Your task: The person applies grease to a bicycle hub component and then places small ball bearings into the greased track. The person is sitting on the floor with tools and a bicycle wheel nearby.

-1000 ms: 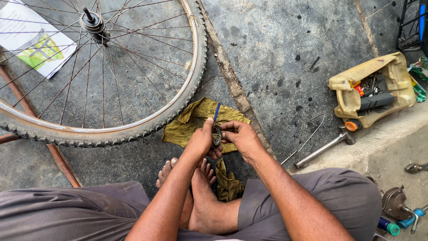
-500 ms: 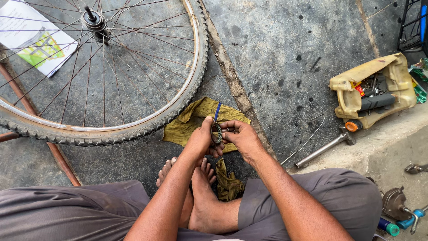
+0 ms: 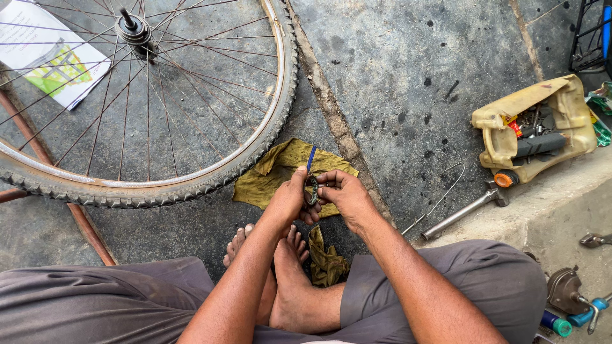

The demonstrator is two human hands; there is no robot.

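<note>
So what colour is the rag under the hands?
Mustard yellow rag, stained; the head view shows it.

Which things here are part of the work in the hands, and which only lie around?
In the work: left hand, right hand, small metal ring, blue tool, yellow rag.

Lying around: bicycle wheel, hammer, cut plastic can with tools, paper sheet, bent wire.

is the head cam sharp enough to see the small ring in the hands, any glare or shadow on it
Head view: flat, even daylight, no hard shadows or glare; the small toothed ring between the left hand and right hand is fairly sharp but tiny and partly covered by fingers; the bicycle wheel bows slightly toward the frame edge.
</note>
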